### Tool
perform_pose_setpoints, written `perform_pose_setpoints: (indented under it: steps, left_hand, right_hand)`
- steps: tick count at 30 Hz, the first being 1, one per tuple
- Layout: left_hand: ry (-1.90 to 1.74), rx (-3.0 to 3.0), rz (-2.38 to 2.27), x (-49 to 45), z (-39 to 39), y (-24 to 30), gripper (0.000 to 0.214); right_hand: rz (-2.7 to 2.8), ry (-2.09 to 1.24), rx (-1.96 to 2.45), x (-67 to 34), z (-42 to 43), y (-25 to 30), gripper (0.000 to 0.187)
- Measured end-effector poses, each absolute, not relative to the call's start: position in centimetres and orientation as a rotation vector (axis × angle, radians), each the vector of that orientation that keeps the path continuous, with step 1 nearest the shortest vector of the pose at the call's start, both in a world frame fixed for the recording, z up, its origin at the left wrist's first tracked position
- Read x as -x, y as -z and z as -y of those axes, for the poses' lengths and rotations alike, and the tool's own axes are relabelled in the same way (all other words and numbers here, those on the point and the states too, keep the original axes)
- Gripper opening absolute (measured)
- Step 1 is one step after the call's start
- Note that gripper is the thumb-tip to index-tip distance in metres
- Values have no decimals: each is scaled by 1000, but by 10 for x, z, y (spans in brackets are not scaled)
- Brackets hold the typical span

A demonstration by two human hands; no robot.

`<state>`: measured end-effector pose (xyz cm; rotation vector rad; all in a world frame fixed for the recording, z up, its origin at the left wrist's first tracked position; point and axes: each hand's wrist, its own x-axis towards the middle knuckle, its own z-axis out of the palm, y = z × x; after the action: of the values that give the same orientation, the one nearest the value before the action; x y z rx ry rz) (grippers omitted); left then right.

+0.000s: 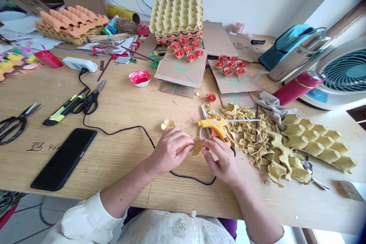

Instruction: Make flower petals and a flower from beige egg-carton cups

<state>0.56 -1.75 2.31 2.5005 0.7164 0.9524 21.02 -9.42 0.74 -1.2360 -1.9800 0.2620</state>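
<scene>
My left hand [171,148] and my right hand [221,160] meet near the table's front, both pinching a yellow egg-carton flower cup [196,149] between them. Its petals are spread, and my fingertips cover part of its rim. Another yellow petal cup [167,124] rests on the table just beyond my left hand. Beyond my right hand lies a yellow glue gun [213,123], its nozzle pointing left and a glue stick out of its back. A single red paper rose [211,97] sits farther back.
Torn carton scraps [246,129] and a cut egg tray [317,141] cover the right side. Cardboard with red roses [183,68] stands behind. Scissors [90,99], a box cutter [65,107] and a phone [64,158] lie left. A black cord [120,129] crosses the table. Bottles and a fan are right.
</scene>
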Motion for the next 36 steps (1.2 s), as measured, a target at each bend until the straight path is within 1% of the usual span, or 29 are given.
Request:
perform_pose_setpoints:
  steps: [4, 8, 11, 14, 15, 16, 18, 20, 23, 25, 29, 31, 32, 34, 36]
  left_hand:
    - [-935, -2379, -730, -7, 21, -16, 10]
    - [-963, -2271, -740, -2, 18, -20, 8]
    - [-1008, -2223, -790, 7, 10, -26, 12]
    - [-1068, -2266, -1014, 20, -5, -25, 22]
    - [-1045, -2304, -1094, 24, -10, -23, 30]
    - [-989, -2353, -1156, 28, -15, -20, 40]
    - [-799, -2417, -1241, 33, -23, -12, 54]
    - [-658, -2453, -1269, 35, -26, -4, 58]
    - [-562, -2470, -1285, 34, -27, 3, 51]
    - [-586, -2476, -1289, 32, -25, 1, 47]
    - [-737, -2552, -1187, 25, -16, -10, 48]
    - [-684, -2615, -1081, 21, -10, -13, 48]
    - [-635, -2643, -1038, 18, -7, -13, 44]
    - [-560, -2680, -990, 13, -3, -12, 26]
    - [-559, -2685, -970, 12, -2, -11, 14]
  right_hand:
    - [2031, -282, 1171, -210, 95, -7, 31]
    - [2015, -386, 1121, -210, 95, -8, 21]
    - [1967, -399, 1137, -210, 96, -7, 15]
    - [1923, -402, 1171, -211, 95, -6, 15]
    - [1907, -397, 1177, -212, 94, -7, 15]
    - [1893, -388, 1177, -212, 94, -7, 15]
    - [1877, -373, 1170, -213, 94, -8, 16]
    - [1875, -361, 1165, -214, 94, -9, 16]
    - [1880, -340, 1169, -215, 95, -11, 16]
    - [1881, -314, 1162, -215, 95, -13, 17]
    - [1866, -262, 1144, -218, 94, -13, 17]
    - [1850, -257, 1144, -219, 94, -13, 18]
    - [1842, -254, 1144, -220, 94, -12, 18]
    - [1832, -246, 1147, -220, 94, -12, 19]
    - [1836, -234, 1151, -220, 94, -13, 19]
